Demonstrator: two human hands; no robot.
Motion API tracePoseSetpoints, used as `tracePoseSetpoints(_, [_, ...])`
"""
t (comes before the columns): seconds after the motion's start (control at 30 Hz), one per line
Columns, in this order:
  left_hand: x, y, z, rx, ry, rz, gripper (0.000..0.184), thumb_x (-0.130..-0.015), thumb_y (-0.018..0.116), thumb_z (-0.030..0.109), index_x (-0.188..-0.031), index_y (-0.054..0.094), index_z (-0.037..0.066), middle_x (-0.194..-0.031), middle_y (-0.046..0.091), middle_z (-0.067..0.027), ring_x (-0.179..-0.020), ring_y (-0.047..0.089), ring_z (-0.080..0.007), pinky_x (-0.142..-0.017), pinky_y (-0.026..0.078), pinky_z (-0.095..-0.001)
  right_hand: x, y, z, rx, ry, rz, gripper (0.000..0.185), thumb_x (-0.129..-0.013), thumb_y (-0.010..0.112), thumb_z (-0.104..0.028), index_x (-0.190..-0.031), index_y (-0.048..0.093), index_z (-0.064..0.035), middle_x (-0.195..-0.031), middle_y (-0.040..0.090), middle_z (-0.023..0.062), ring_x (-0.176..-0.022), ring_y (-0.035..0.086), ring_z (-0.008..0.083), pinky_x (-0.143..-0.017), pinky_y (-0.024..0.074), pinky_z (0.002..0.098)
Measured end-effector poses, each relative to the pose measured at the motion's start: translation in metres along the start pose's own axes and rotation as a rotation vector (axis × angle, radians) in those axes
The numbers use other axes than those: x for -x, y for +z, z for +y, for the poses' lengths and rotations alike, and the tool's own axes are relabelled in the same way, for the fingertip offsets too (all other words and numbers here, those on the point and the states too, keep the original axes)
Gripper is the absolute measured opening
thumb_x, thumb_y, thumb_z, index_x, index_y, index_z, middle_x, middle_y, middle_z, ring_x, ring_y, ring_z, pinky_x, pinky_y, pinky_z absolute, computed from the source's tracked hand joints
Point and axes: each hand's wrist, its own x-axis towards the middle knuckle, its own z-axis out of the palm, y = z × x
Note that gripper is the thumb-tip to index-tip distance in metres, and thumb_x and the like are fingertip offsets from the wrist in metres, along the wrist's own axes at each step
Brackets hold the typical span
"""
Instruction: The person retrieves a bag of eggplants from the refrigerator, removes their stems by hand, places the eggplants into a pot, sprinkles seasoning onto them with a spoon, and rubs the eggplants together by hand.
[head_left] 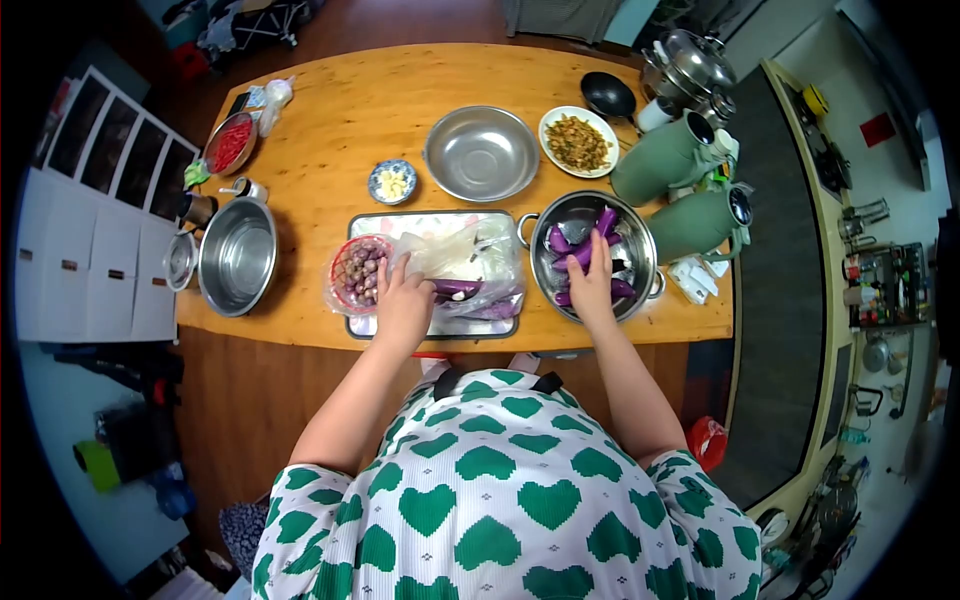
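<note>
My left hand (403,303) rests on the clear plastic bag (455,262) over the cutting board (362,328), its fingers apart. Inside the bag a purple eggplant (458,289) lies just right of that hand. Left of it, small shallots (358,270) fill a red basket wrapped in plastic. My right hand (592,280) reaches into the steel pot (647,236), its fingers around or against a purple eggplant (572,258). Several more eggplants lie in the pot around it.
An empty steel basin (480,155) stands beyond the board, beside a small dish of garlic (391,183). A plate of cooked food (579,142) and green flasks (665,160) are at the right. Another basin (238,257) and a bowl of red peppers (230,143) are at the left.
</note>
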Motion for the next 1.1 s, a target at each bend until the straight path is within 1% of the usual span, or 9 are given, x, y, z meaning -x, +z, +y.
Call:
tracePoseSetpoints(0.07, [0.005, 0.000, -0.003, -0.013, -0.050, 0.008, 0.009, -0.085, 0.071, 0.015, -0.087, 0.076, 0.008, -0.119, 0.067, -0.0128, -0.144, 0.042, -0.0374, -0.124, 0.019, -0.0623, 0.003, 0.012, -0.041, -0.071, -0.407, -0.067, 0.034, -0.094, 0.063, -0.004, -0.128, 0.064, -0.0038, -0.136, 0.060, 0.0196, -0.131, 0.053, 0.0381, -0.114, 0.0394, 0.0432])
tracePoseSetpoints(0.13, [0.007, 0.006, -0.010, -0.025, -0.050, 0.004, 0.010, -0.084, 0.074, 0.019, -0.086, 0.077, 0.009, -0.122, 0.068, -0.0116, -0.143, 0.043, -0.0378, -0.122, 0.020, -0.0635, 0.015, 0.035, -0.074, -0.195, -0.308, -0.466, 0.023, -0.097, 0.057, -0.004, -0.117, 0.069, -0.0048, -0.112, 0.070, 0.0188, -0.104, 0.068, 0.0380, -0.092, 0.0535, 0.0416])
tracePoseSetpoints(0.17, [0.008, 0.010, -0.014, -0.030, -0.051, 0.005, 0.011, -0.084, 0.075, 0.020, -0.085, 0.078, 0.010, -0.124, 0.069, -0.0110, -0.142, 0.044, -0.0379, -0.122, 0.020, -0.0641, 0.020, 0.053, -0.081, -0.158, -0.421, -0.503, 0.024, -0.099, 0.055, -0.006, -0.118, 0.069, -0.0062, -0.109, 0.071, 0.0194, -0.099, 0.069, 0.0398, -0.086, 0.0548, 0.0425])
tracePoseSetpoints(0.2, [0.009, 0.016, -0.018, -0.058, -0.066, -0.054, 0.015, -0.082, 0.078, 0.025, -0.083, 0.081, 0.011, -0.132, 0.066, -0.0130, -0.146, 0.040, -0.0366, -0.124, 0.017, -0.0628, 0.022, 0.075, -0.083, -0.116, -0.343, -0.619, 0.025, -0.098, 0.055, -0.007, -0.118, 0.071, -0.0076, -0.109, 0.072, 0.0185, -0.099, 0.069, 0.0395, -0.087, 0.0555, 0.0437])
tracePoseSetpoints(0.33, [0.019, 0.014, -0.023, -0.233, -0.073, -0.272, 0.027, -0.077, 0.081, 0.040, -0.088, 0.085, 0.015, -0.153, 0.051, -0.0139, -0.153, 0.027, -0.0327, -0.128, 0.007, -0.0592, 0.022, 0.153, -0.067, 0.283, -0.560, -0.752, 0.019, -0.094, 0.059, -0.009, -0.109, 0.070, -0.0058, -0.106, 0.072, 0.0202, -0.098, 0.071, 0.0388, -0.085, 0.0575, 0.0451])
tracePoseSetpoints(0.47, [0.029, 0.021, -0.028, -0.323, -0.040, -0.342, 0.035, -0.081, 0.078, 0.043, -0.095, 0.085, 0.012, -0.159, 0.045, -0.0129, -0.156, 0.022, -0.0314, -0.128, 0.007, -0.0584, 0.023, 0.195, -0.064, 0.578, -0.636, -0.809, 0.014, -0.091, 0.063, -0.012, -0.103, 0.067, -0.0052, -0.100, 0.073, 0.0213, -0.097, 0.073, 0.0356, -0.083, 0.0585, 0.0452])
tracePoseSetpoints(0.7, [0.029, 0.018, -0.029, -0.320, -0.017, -0.281, 0.037, -0.081, 0.077, 0.041, -0.099, 0.084, 0.011, -0.160, 0.042, -0.0149, -0.155, 0.023, -0.0334, -0.127, 0.010, -0.0578, 0.011, 0.209, -0.072, 0.668, -0.612, -0.803, 0.021, -0.093, 0.057, -0.009, -0.113, 0.059, -0.0049, -0.092, 0.074, 0.0196, -0.091, 0.073, 0.0391, -0.078, 0.0582, 0.0487])
tracePoseSetpoints(1.03, [0.025, 0.024, -0.048, -0.447, -0.015, -0.376, 0.057, -0.088, 0.069, 0.037, -0.134, 0.069, 0.004, -0.162, 0.041, -0.0142, -0.156, 0.023, -0.0338, -0.129, 0.004, -0.0570, 0.005, 0.175, -0.072, 0.706, -0.568, -0.861, 0.042, -0.075, 0.078, -0.007, -0.116, 0.065, -0.0065, -0.115, 0.064, 0.0199, -0.110, 0.065, 0.0389, -0.094, 0.0552, 0.0459])
tracePoseSetpoints(1.1, [0.020, 0.021, -0.044, -0.357, 0.052, -0.280, 0.045, -0.085, 0.071, 0.032, -0.123, 0.072, 0.007, -0.149, 0.051, -0.0113, -0.148, 0.034, -0.0337, -0.126, 0.017, -0.0557, 0.005, 0.161, -0.077, 0.673, -0.579, -0.817, 0.038, -0.076, 0.077, -0.009, -0.113, 0.070, -0.0082, -0.115, 0.064, 0.0191, -0.110, 0.065, 0.0382, -0.095, 0.0546, 0.0454])
